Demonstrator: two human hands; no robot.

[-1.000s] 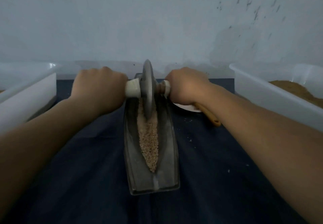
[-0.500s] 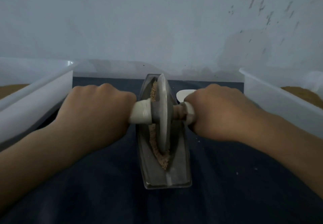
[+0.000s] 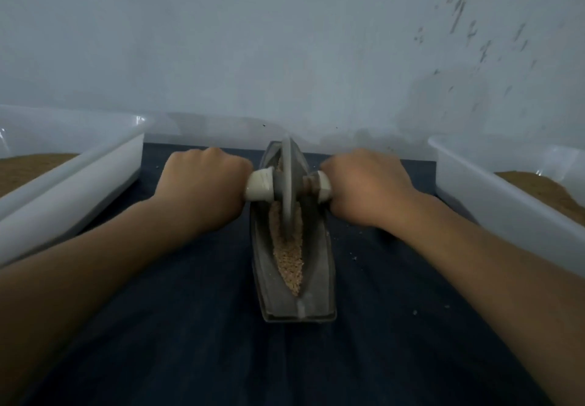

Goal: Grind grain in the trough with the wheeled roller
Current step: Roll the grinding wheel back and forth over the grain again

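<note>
Two white bins flank the work area, each with brown meal inside. Left bin sits at the left edge of the dark surface, near wall angled in toward the middle, well apart from the trough. Left grip is a closed fist, knuckles up, wrapped round the pale left handle of the wheeled roller. Centre: trough, grey, boat-shaped, long axis running straight away from the person toward the wall; narrow end far, blunt end near. Wheel stands upright on edge in the groove over the far half, axle crosswise to the trough. Grain lies along the groove, mostly visible on the near side of the wheel, tapering to a point toward the blunt end. Right grip is fisted on the right handle, brownish collar showing between fist and wheel. Loose crumbs on the surface right of the trough. Right bin sits just beside the right forearm.
</note>
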